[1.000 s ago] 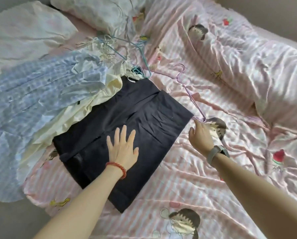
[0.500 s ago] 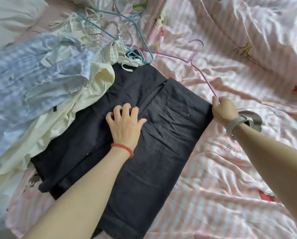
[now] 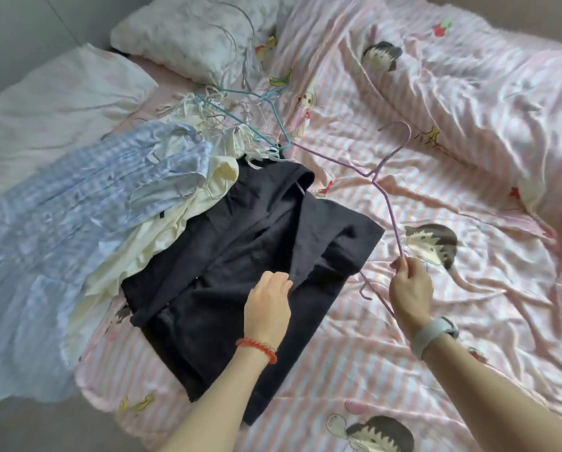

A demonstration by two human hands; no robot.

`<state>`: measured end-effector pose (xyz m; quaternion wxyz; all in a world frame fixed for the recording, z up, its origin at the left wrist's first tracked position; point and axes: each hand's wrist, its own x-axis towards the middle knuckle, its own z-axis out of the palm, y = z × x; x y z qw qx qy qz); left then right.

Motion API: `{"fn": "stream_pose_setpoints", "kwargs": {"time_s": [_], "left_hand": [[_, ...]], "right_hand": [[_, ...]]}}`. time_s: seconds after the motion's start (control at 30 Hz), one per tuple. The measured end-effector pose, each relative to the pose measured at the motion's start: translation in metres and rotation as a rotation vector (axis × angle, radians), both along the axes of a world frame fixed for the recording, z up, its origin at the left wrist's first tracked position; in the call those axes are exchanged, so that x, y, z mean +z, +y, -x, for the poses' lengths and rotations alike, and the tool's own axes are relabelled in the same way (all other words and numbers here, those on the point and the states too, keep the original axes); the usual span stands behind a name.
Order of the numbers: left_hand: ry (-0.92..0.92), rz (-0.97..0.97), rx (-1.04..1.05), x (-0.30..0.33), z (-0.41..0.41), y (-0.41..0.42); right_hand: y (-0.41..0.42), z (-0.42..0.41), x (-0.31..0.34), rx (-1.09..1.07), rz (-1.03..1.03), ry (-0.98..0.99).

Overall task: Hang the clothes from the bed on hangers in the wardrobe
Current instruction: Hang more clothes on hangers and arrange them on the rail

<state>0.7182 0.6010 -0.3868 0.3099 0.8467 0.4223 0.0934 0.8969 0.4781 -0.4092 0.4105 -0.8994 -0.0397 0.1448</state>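
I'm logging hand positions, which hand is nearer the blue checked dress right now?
Left. The left hand rests on the black garment beside the blue checked dress; the right hand holds the purple hanger beyond it.

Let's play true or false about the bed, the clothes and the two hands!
1. The right hand pinches a thin purple wire hanger. True.
2. The left hand lies on the blue checked dress. False: it grips a fold of the dark navy folded garment.
3. The bed sheet is plain green. False: it has pink and white stripes with cartoon pictures.
4. A red bead bracelet circles the left wrist. True.
5. A teal wire hanger lies among tangled hangers near the pillows. True.
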Motion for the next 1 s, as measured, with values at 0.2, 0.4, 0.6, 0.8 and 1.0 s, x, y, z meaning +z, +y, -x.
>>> {"fn": "stream_pose_setpoints", "kwargs": {"time_s": [0.2,0.4,0.6,0.8,1.0], "left_hand": [[-0.081,-0.026,0.098,0.059,0.043,-0.062],[-0.077,-0.101,0.164,0.110,0.084,-0.112],[-0.101,-0.191,0.267,0.172,0.097,-0.120],[-0.171,-0.254,0.337,0.224,0.098,-0.117],[-0.285,-0.485,0.523,0.290,0.093,-0.094]], "right_hand": [[-0.064,0.030,0.063,0.071,-0.076,-0.029],[-0.112,0.051,0.140,0.202,-0.123,-0.180],[-0.120,0.049,0.233,0.269,-0.160,-0.429],[-0.125,0.044,0.311,0.326,-0.252,-0.785],[-0.128,0.049,0.354,0.391,-0.368,-0.883]]}}
